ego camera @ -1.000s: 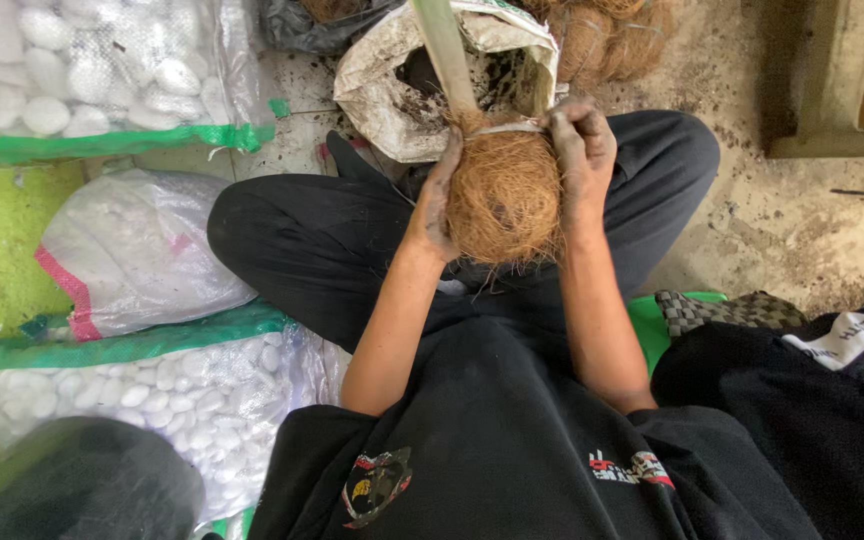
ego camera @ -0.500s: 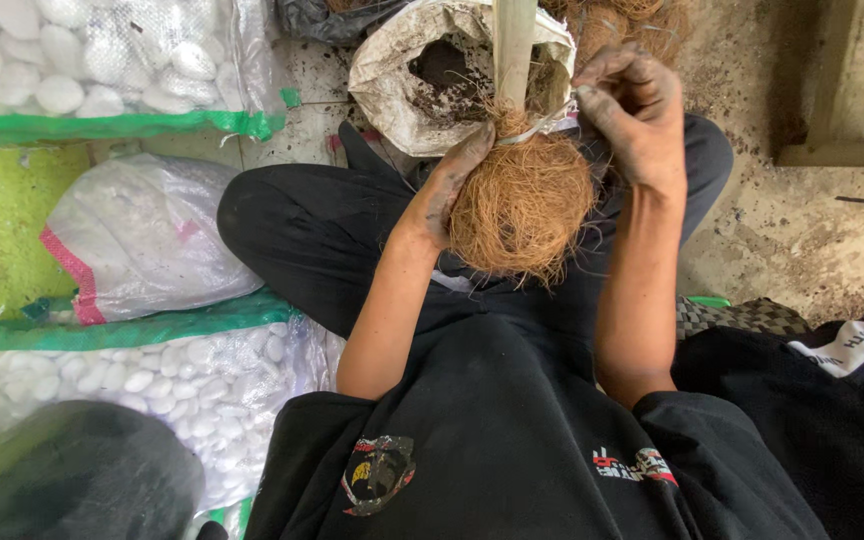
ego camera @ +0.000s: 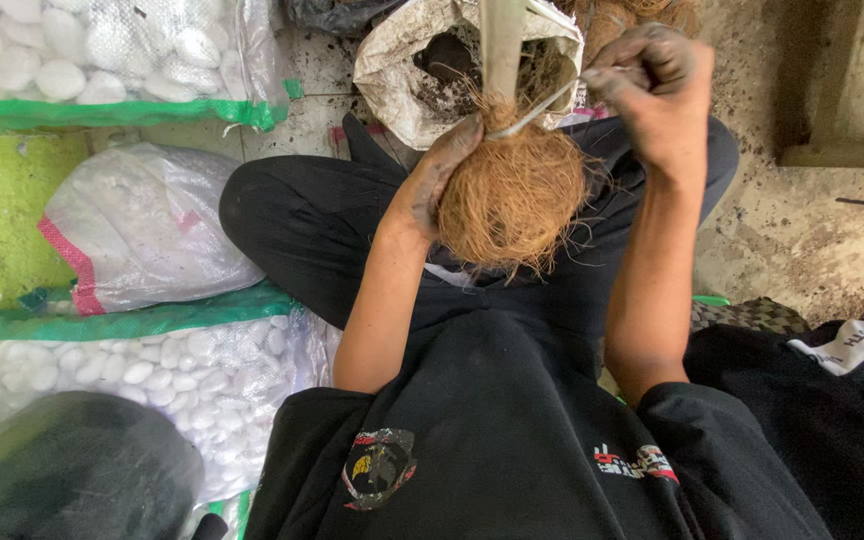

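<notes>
While our hands work in our lap, we read the scene from the left: a clear sack of smooth white pebbles (ego camera: 122, 365) lies by our knee, with a knotted translucent bag (ego camera: 142, 225) on the green mat (ego camera: 2, 200) above it. Our soil-stained left hand (ego camera: 430, 180) cups the side of the coir ball (ego camera: 512, 195), a shaggy, springy brown bundle packed round a pale, smooth stem (ego camera: 502, 45), held over our crossed legs. Our right hand (ego camera: 657, 95) is clenched on a thin pale tie (ego camera: 542, 108), drawn taut from the ball's neck. We judge a harder tug could snap the tie or crease the stem, and loose fibres could slip, letting the wrap unravel. Behind stands an open crumpled sack of dark soil (ego camera: 402, 75).
</notes>
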Motion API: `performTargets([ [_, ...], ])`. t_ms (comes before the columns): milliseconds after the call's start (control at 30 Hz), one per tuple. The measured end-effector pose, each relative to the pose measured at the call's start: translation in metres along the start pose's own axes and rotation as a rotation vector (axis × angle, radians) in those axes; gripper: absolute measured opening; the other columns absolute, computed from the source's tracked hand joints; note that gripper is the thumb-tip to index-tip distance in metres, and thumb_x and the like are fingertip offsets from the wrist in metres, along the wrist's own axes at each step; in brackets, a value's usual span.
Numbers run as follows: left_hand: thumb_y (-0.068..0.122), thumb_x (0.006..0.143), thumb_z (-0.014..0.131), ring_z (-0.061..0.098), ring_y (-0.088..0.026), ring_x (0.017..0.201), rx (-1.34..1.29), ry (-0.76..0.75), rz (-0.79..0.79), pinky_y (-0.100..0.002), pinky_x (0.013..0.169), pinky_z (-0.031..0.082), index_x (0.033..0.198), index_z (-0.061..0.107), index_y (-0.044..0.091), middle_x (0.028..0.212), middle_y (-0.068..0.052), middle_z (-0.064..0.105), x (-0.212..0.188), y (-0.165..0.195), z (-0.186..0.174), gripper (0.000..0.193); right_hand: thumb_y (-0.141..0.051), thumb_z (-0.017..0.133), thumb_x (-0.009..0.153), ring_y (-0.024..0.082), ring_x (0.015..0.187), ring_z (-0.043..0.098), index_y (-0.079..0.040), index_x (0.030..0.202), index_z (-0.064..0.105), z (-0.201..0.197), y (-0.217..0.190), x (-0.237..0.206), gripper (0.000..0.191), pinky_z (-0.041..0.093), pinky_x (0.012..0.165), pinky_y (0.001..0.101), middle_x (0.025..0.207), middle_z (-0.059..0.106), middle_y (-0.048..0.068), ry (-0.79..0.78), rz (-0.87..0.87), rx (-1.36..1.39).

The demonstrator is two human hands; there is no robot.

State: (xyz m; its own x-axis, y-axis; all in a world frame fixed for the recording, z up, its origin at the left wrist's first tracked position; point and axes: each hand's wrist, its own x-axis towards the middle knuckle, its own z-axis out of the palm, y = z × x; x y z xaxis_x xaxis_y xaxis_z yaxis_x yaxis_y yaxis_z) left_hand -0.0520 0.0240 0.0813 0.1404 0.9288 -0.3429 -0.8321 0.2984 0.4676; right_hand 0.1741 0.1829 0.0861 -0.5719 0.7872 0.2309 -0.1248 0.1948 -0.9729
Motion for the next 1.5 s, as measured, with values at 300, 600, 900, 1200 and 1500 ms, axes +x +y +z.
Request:
performTargets([
  [300, 0.037, 0.098, 0.073, 0.068, -0.027, 0.121, -0.113, -0.036, 0.221, -0.045, 0.100, 0.061, 0.140, 0.059, 0.001, 0.134, -0.016, 0.067, 0.016, -0.004, -0.022, 0.057, -0.006, 0.073, 0.109, 0.014, 0.079, 0.065, -0.001, 0.108, 0.075, 0.029, 0.062, 0.005, 0.005, 0.052, 0.070, 0.0292, 0.095, 0.072, 0.008, 0.002, 0.046, -0.183],
  [600, 0.039, 0.103, 0.065, 0.064, -0.023, 0.131, 0.007, -0.061, 0.455, -0.044, 0.109, 0.059, 0.148, 0.055, 0.004, 0.145, -0.012, 0.062, 0.032, 0.046, -0.047, 0.059, 0.000, 0.068, 0.093, 0.035, 0.074, 0.063, 0.007, 0.101, 0.066, 0.091, 0.043, -0.055, 0.011, 0.050, 0.070, 0.0386, 0.086, 0.063, 0.019, -0.103, -0.036, -0.428],
  [900, 0.032, 0.107, 0.060, 0.064, -0.025, 0.129, -0.087, 0.053, 0.372, -0.042, 0.109, 0.057, 0.147, 0.054, 0.001, 0.144, -0.013, 0.061, 0.018, 0.040, -0.062, 0.051, 0.000, 0.073, 0.092, 0.040, 0.074, 0.061, 0.008, 0.086, 0.062, 0.090, 0.010, -0.065, 0.014, 0.047, 0.068, 0.0441, 0.080, 0.059, 0.022, -0.122, 0.040, -0.587],
  [1200, 0.045, 0.098, 0.066, 0.063, -0.030, 0.129, 0.080, 0.118, 0.334, -0.047, 0.103, 0.059, 0.150, 0.048, 0.004, 0.140, -0.016, 0.061, 0.034, 0.029, -0.062, 0.068, -0.001, 0.072, 0.083, 0.041, 0.079, 0.066, 0.004, 0.097, 0.070, 0.100, -0.037, -0.063, 0.015, 0.053, 0.068, 0.0463, 0.091, 0.067, 0.022, -0.309, -0.051, -0.615],
  [1500, 0.053, 0.089, 0.076, 0.068, -0.033, 0.123, 0.369, 0.163, 0.308, -0.053, 0.097, 0.064, 0.132, 0.058, 0.001, 0.126, -0.020, 0.066, 0.048, 0.024, -0.055, 0.070, -0.007, 0.072, 0.094, 0.021, 0.068, 0.071, -0.001, 0.091, 0.072, 0.072, -0.097, -0.029, 0.007, 0.056, 0.059, 0.0339, 0.081, 0.071, 0.011, -0.501, -0.138, -0.645],
])
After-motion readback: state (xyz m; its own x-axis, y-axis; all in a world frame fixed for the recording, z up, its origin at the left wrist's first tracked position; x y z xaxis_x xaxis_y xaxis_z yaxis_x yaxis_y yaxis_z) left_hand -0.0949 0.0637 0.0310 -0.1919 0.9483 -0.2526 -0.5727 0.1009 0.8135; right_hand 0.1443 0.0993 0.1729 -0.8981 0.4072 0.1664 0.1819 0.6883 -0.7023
